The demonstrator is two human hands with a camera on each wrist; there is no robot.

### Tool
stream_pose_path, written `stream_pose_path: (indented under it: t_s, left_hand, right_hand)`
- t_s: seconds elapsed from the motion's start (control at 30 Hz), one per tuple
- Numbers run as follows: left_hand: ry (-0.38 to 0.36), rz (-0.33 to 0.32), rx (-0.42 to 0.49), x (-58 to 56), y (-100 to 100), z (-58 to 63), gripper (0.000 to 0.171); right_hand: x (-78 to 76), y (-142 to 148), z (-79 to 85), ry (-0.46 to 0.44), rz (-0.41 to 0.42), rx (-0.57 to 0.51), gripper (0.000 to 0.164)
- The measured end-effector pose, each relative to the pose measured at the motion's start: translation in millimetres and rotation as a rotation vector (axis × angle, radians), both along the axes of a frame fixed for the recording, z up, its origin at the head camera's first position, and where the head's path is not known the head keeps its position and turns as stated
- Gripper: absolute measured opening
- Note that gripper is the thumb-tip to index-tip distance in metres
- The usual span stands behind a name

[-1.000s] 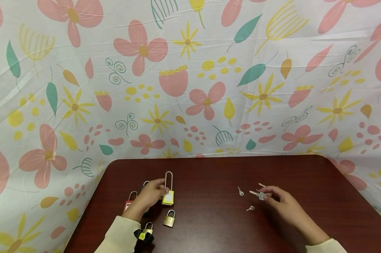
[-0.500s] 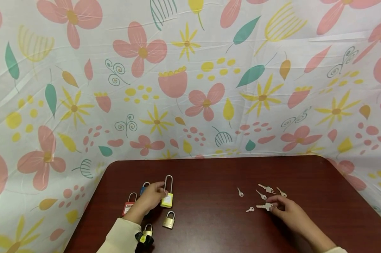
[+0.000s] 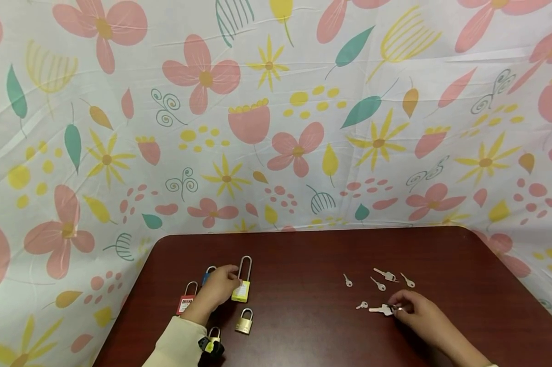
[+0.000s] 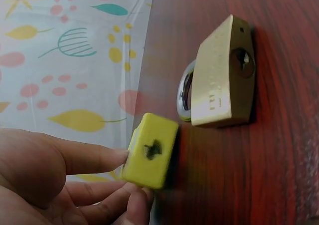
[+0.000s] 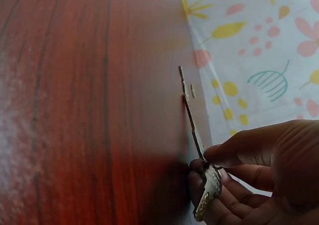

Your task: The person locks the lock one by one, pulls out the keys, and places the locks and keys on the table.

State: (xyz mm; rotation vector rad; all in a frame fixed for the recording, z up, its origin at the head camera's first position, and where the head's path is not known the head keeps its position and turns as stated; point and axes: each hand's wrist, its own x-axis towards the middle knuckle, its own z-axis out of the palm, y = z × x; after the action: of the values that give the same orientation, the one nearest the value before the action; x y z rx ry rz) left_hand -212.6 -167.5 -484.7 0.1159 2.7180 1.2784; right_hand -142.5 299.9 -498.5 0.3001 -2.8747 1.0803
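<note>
My left hand [image 3: 218, 286] pinches a yellow padlock [image 3: 241, 291] with a long shackle, thumb on one face and fingers behind it. Its keyhole end faces the camera in the left wrist view, where the yellow padlock [image 4: 152, 150] is seen beside a brass padlock [image 4: 217, 80]. In the head view that brass padlock [image 3: 244, 324] lies just nearer to me. My right hand [image 3: 418, 311] pinches a silver key [image 3: 382, 310] by its head, blade pointing left. A second metal piece [image 5: 209, 187], apparently another key, hangs below the fingers in the right wrist view.
Around the right hand lie several loose keys [image 3: 386, 275], with a small key [image 3: 362, 305] left of the held one. A red padlock [image 3: 186, 304], a blue padlock [image 3: 208, 275] and a black-and-brass padlock [image 3: 213, 342] surround the left hand. A patterned cloth [image 3: 298, 148] hangs behind the table [image 3: 303, 265].
My right hand has come back toward me with the key, away from the loose keys, which are now uncovered. The left hand stays on the yellow padlock, almost unmoved.
</note>
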Motion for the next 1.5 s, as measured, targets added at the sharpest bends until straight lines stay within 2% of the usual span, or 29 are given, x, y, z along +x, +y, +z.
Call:
stream_pose_path:
  t_s: [0.2,0.5,0.8,1.03,1.33,1.5]
  left_hand:
    - [-0.013,0.01,0.009,-1.9,-2.4,-0.9,0.041]
    - [-0.057,0.035,0.074,-0.7,-1.4,-3.3,0.043]
    - [-0.033,0.048,0.082,1.9,-0.7,-2.0,0.042]
    - [-0.004,0.055,0.066,3.7,-1.1,-1.8,0.039]
    - [0.06,0.059,0.049,3.4,-1.6,-4.2,0.033]
    - [0.033,0.053,0.038,3.1,-0.1,-1.2,0.037]
  right_hand:
    - [0.0,-1.0,2.4,-0.04,-0.027,0.071,0.016]
    - [2.5,-2.3,0.7,-0.068,-0.022,0.078,0.014]
    - [5.4,-5.3,-4.6,0.084,0.015,0.113,0.025]
    - [5.4,-5.1,-6.4,0.135,0.027,0.122,0.026]
    - [3.8,-4.6,-2.0,0.087,0.071,0.095,0.021]
    - [1.5,-5.9,7.3,0.043,0.058,0.12,0.01]
